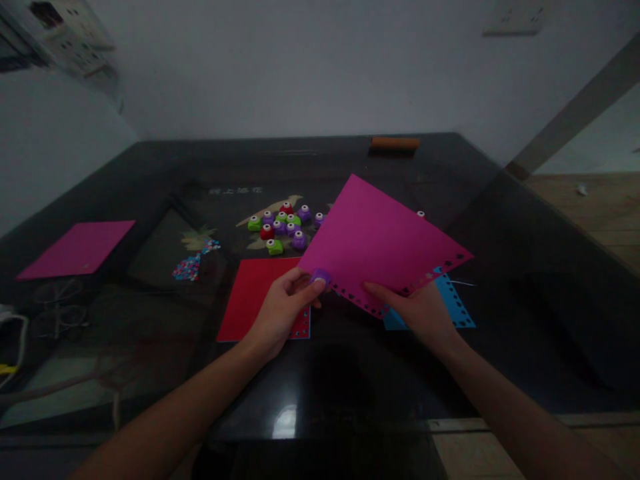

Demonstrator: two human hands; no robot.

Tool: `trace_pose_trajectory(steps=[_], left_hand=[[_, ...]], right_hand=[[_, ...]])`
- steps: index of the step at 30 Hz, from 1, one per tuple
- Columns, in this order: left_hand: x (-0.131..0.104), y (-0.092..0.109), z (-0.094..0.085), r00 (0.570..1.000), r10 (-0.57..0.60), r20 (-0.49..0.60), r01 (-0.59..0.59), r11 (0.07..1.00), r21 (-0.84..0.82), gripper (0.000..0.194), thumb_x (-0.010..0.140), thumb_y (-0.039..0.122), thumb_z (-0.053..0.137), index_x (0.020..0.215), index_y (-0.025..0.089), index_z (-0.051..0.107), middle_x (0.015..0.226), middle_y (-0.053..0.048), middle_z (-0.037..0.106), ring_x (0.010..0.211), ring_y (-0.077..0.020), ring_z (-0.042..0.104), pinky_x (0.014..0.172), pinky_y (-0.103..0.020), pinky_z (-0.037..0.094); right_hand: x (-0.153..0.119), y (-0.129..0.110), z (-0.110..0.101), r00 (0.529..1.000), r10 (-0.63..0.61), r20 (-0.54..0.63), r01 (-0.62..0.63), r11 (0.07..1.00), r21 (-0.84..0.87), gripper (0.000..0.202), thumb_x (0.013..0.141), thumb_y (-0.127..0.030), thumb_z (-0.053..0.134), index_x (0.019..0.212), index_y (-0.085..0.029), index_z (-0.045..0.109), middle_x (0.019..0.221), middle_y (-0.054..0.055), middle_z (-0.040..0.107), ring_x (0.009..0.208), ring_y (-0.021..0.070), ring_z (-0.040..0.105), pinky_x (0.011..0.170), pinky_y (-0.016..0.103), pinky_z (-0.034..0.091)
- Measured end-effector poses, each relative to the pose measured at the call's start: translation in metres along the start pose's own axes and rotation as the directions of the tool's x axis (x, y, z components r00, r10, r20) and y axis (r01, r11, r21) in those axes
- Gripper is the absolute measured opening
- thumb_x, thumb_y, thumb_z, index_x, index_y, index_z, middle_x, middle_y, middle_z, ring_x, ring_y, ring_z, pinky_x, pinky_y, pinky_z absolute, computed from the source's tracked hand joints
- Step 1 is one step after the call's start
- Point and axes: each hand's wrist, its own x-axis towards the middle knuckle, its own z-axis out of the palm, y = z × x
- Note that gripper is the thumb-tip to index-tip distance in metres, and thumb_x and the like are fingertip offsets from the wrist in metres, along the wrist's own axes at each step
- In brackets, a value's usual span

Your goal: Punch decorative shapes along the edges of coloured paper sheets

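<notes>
A pink sheet point(380, 240) is tilted above the dark table, small shapes punched along its lower edges. My right hand point(420, 310) pinches its lower edge, thumb on top. At the sheet's left corner my left hand point(285, 303) grips a purple craft punch point(321, 277), its thumb on the punch. Beneath my left hand lies a red sheet point(250, 293) with holes near its right edge and a blue edge showing. A blue sheet point(457, 303), also with punched edges, lies partly under the pink sheet and my right hand.
Several green, red and purple punches point(279, 228) are grouped behind the red sheet. Paper bits point(188, 268) lie in a small pile to the left. Another pink sheet point(80, 249) is at far left, with glasses point(59, 310) nearby. An orange-brown roll point(395, 143) rests at the back.
</notes>
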Motion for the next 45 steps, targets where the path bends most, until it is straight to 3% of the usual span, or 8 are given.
trace_pose_trajectory(steps=[23, 45], left_hand=[[0.001, -0.0025, -0.0027, 0.999, 0.04, -0.009, -0.04, 0.998, 0.057, 0.027, 0.073, 0.033, 0.069, 0.095, 0.018, 0.066, 0.086, -0.003, 0.065, 0.068, -0.0115, 0.054, 0.062, -0.023, 0.041], [0.0003, -0.0001, -0.0011, 0.999, 0.033, -0.013, -0.032, 0.998, 0.056, 0.029, 0.073, 0.032, 0.07, 0.097, 0.018, 0.066, 0.096, -0.006, 0.067, 0.077, -0.0143, 0.058, 0.064, -0.023, 0.041]], right_hand=[[-0.0003, -0.0009, 0.0004, 1.0, -0.007, -0.007, 0.007, 1.0, 0.022, 0.061, 0.065, -0.038, 0.072, 0.121, -0.018, 0.056, 0.105, 0.013, 0.068, 0.099, 0.0327, 0.062, 0.089, 0.054, 0.046], [-0.0004, 0.0003, 0.0002, 1.0, -0.002, -0.018, 0.002, 1.0, -0.007, 0.062, 0.065, -0.04, 0.072, 0.121, -0.018, 0.055, 0.101, 0.012, 0.069, 0.098, 0.0321, 0.062, 0.089, 0.053, 0.046]])
